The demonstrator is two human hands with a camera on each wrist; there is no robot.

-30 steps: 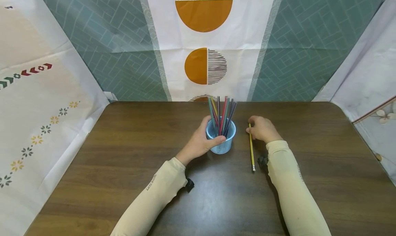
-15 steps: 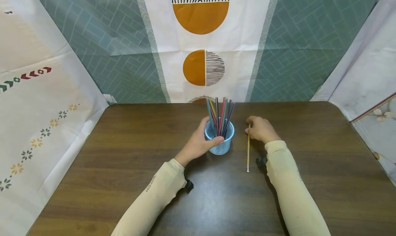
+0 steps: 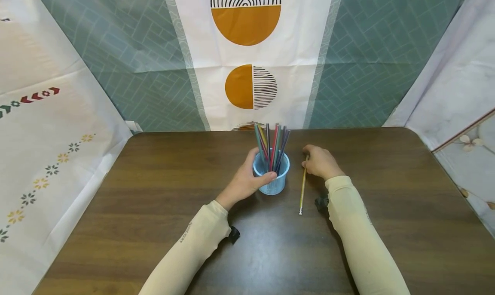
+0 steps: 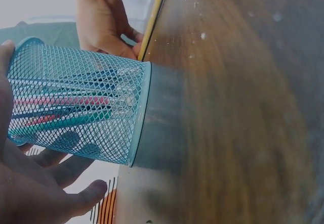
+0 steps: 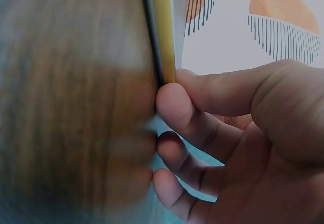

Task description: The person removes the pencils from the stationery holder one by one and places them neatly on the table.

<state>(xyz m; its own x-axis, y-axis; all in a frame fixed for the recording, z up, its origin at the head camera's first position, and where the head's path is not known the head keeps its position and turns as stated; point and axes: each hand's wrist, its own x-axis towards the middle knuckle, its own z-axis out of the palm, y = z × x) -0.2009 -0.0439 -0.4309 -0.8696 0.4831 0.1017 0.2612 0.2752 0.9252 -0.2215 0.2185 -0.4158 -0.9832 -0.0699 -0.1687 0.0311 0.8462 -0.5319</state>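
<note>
One yellow pencil [image 3: 303, 190], probably light, stiff and best held by its shaft, sits pinched between fingers of the right hand [image 3: 320, 162]; fingers of the left hand [image 3: 246, 179] grip the cup [image 3: 273, 188].

Yellow pencil [image 3: 303, 192] near upright blue mesh cup [image 3: 273, 186]

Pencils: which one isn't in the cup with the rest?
The yellow pencil pinched by the right hand, beside the cup. The others, including another yellow one, stand inside the blue mesh cup, which the left hand holds.
</note>
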